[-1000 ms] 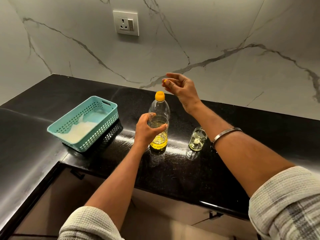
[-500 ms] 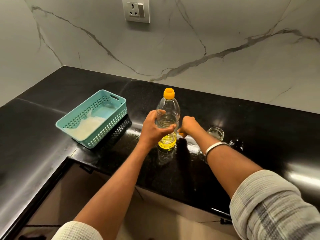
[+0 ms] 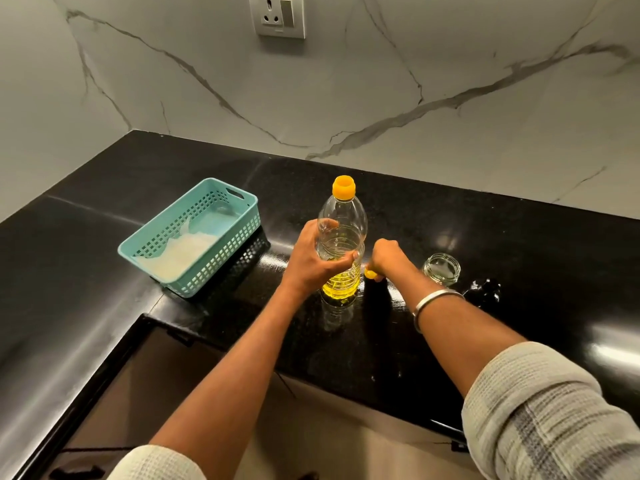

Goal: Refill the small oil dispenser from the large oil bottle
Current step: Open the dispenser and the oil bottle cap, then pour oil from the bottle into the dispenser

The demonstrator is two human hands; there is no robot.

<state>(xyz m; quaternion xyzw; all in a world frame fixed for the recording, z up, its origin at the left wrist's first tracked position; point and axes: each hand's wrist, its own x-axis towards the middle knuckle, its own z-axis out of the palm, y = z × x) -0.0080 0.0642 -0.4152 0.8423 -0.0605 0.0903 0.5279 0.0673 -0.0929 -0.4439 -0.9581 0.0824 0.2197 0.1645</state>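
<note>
in the middle of the frame, on the black counter (image 3: 519, 237), the large oil bottle (image 3: 342, 244) stands upright, yellow oil filling only its lower part. an orange collar (image 3: 343, 187) sits on its neck and looks open at the top, so i judge the bottle is uncapped and ready to pour. just right of centre the small oil dispenser (image 3: 442, 270), a clear glass jar, stands with its mouth open and seems nearly empty; i cannot tell if any oil lies at the bottom. it is near the bottle but not touching it, with the right hand between them.

so the opening is done, as far as i can see, and the main work is left: lift the bottle, tip it over the jar, fill it, then close both.

the left hand (image 3: 313, 259) is wrapped around the bottle's middle, fingers curled across the front and thumb up near the shoulder, a firm hold. the right hand (image 3: 389, 256) is low on the counter just beside the bottle's base, closed in a loose fist, with a small yellow piece (image 3: 370, 273) pinched at its fingertips, most likely the cap. whether it rests on the counter i cannot tell.

at the left of the frame a teal basket (image 3: 194, 237) holds something white.
</note>
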